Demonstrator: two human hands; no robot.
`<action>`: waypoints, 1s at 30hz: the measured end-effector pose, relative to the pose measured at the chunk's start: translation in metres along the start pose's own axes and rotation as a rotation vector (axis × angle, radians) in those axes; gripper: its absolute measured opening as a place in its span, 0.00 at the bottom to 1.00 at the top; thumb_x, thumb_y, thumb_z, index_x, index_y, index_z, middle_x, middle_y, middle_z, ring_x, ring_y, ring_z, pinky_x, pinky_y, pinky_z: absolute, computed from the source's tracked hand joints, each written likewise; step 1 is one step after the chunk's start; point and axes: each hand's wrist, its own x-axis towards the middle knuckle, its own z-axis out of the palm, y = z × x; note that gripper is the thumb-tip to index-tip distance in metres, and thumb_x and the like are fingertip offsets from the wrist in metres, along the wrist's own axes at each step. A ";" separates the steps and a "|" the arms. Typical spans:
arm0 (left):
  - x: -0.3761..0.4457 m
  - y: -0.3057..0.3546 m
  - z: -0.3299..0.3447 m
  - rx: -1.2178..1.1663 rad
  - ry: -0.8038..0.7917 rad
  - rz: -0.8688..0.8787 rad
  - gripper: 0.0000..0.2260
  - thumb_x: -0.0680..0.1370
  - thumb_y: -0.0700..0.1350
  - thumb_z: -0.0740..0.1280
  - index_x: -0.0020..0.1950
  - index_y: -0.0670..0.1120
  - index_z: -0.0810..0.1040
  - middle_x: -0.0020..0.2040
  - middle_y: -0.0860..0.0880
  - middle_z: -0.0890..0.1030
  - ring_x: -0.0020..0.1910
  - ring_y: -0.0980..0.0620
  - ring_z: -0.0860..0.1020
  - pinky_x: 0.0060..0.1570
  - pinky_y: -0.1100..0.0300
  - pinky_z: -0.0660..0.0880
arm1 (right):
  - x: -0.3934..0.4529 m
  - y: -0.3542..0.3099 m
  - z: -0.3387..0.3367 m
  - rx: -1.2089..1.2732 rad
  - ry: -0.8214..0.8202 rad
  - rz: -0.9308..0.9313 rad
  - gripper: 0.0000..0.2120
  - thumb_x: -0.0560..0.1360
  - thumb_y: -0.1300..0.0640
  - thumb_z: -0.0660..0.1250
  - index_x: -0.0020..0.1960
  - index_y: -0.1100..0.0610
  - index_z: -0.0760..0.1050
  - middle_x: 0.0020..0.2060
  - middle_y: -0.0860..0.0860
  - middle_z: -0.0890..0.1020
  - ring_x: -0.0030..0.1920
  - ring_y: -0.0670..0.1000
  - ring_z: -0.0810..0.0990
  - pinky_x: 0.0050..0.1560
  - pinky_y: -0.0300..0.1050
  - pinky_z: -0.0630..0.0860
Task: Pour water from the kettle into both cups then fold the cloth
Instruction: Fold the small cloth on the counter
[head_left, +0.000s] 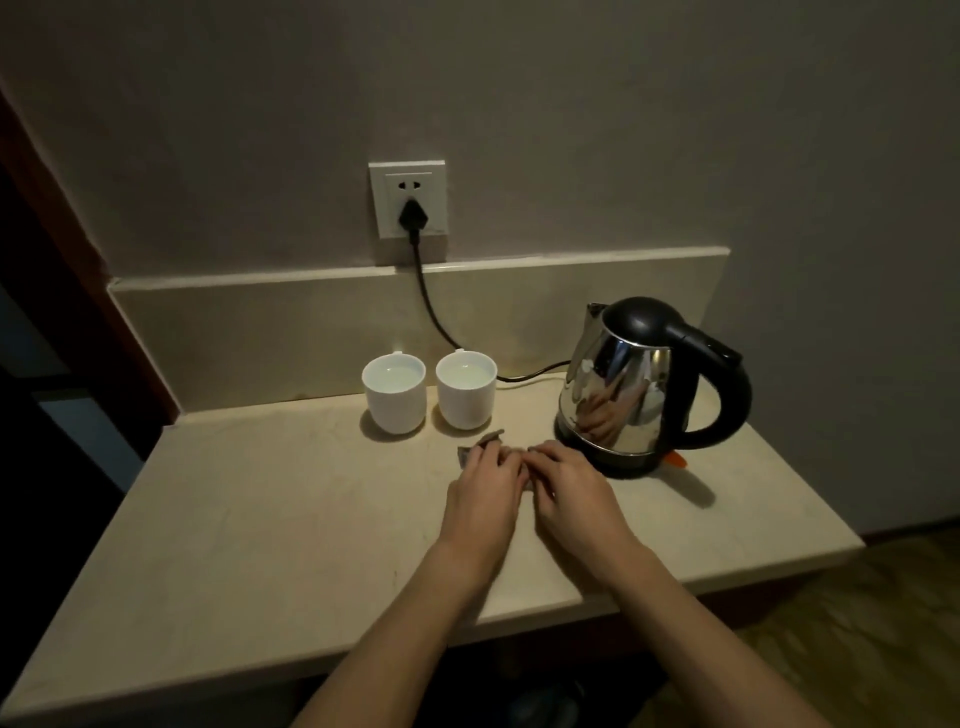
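On a pale stone counter (260, 519) set into a dim corner, with a low upstand of the same stone along the back and a plain grey wall above it, two white cups (396, 393) (465, 388) stand side by side near the back edge, close together, each holding liquid that looks clear. To their right, well apart from them, a steel kettle (639, 387) with a black lid and handle sits upright on its black base, spout turned toward the cups, an orange tab showing at the foot of the base. A black cord (431, 306) runs from behind the right cup up to a plug in the white wall socket (408, 198). Dark reddish wood trim borders the counter on the left, and a strip of wooden floor shows at the lower right. In front of the cups both hands lie palm down on the counter, fingertips nearly meeting: the left hand (485, 499) and the right hand (569, 491) press flat with fingers together on a small dark cloth (483, 446). Only a corner and an edge of the cloth show past the left fingers, so its shape and how far it is folded cannot be made out. Whether either hand grips the fabric underneath is hidden. The space under the counter is too dark to read.
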 end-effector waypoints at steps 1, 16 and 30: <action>0.007 0.000 0.002 -0.008 -0.001 -0.002 0.13 0.84 0.48 0.61 0.68 0.49 0.76 0.67 0.48 0.74 0.69 0.48 0.69 0.58 0.52 0.78 | 0.007 0.002 0.000 0.005 0.011 0.003 0.18 0.79 0.57 0.63 0.68 0.51 0.78 0.63 0.50 0.79 0.62 0.51 0.76 0.60 0.47 0.76; -0.098 0.038 -0.014 -0.008 0.027 0.054 0.11 0.83 0.52 0.62 0.62 0.51 0.78 0.63 0.51 0.76 0.62 0.52 0.73 0.43 0.56 0.80 | -0.111 -0.019 -0.033 0.009 -0.005 -0.001 0.16 0.79 0.56 0.67 0.67 0.49 0.78 0.63 0.46 0.78 0.59 0.49 0.76 0.55 0.45 0.79; -0.003 0.022 0.013 -0.040 0.041 0.078 0.13 0.84 0.50 0.61 0.65 0.50 0.78 0.63 0.48 0.76 0.61 0.48 0.73 0.51 0.50 0.79 | -0.026 0.011 -0.021 -0.056 0.032 0.099 0.17 0.81 0.56 0.62 0.68 0.52 0.78 0.64 0.53 0.79 0.63 0.56 0.75 0.59 0.54 0.76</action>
